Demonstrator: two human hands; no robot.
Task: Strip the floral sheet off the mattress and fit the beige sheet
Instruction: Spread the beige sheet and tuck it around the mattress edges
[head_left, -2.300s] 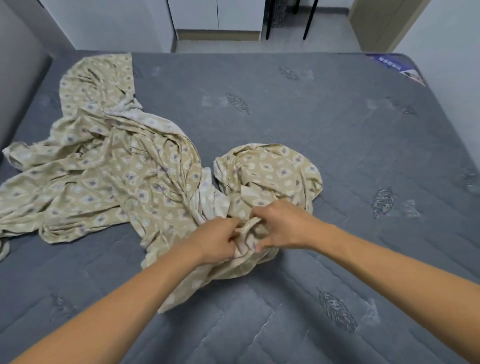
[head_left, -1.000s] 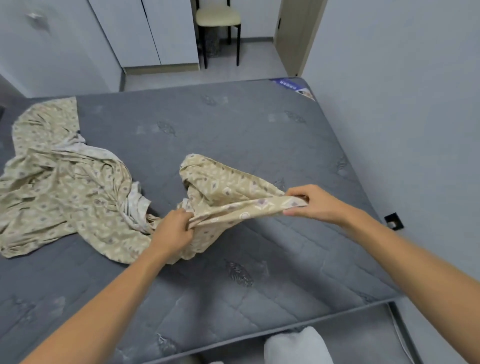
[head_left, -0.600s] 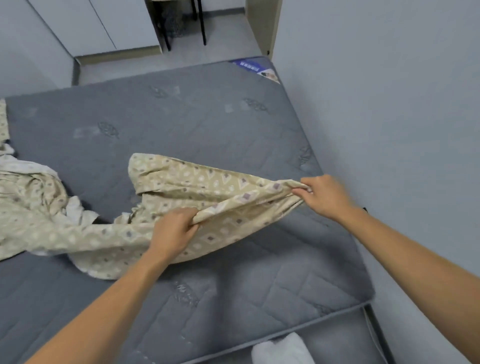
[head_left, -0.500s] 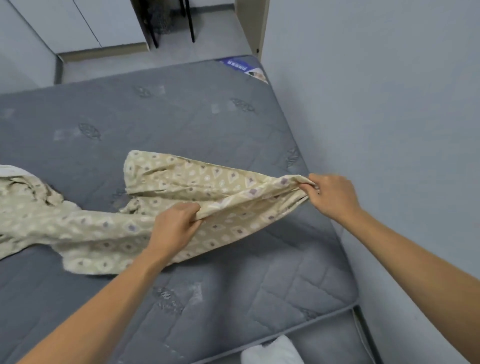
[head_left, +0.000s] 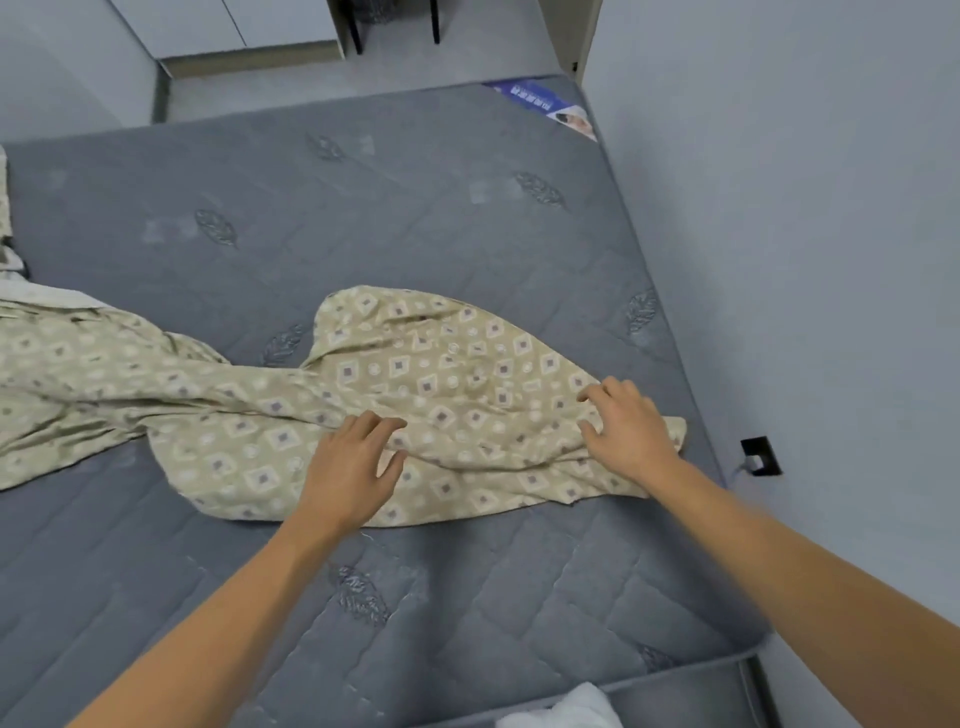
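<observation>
A beige sheet (head_left: 457, 384) printed with small diamond shapes lies crumpled across the bare grey quilted mattress (head_left: 395, 208), trailing off the left edge of view. Its near corner is spread toward the mattress's right side. My left hand (head_left: 353, 462) rests on the sheet's front edge with fingers loosely spread. My right hand (head_left: 626, 426) lies flat on the corner of the sheet near the right edge, fingers spread. Neither hand grips the cloth. No floral sheet is in view.
A grey wall (head_left: 805, 260) runs close along the mattress's right side, with a black socket (head_left: 759, 456) low on it. A blue label (head_left: 545, 106) marks the far right corner. White cabinets (head_left: 234, 26) and chair legs (head_left: 395, 26) stand beyond. Something white (head_left: 566, 709) lies below the near edge.
Both hands let go of the stretched sheet edge, and the cloth dropped flat onto the mattress near the right side. The hands now rest open on it.
</observation>
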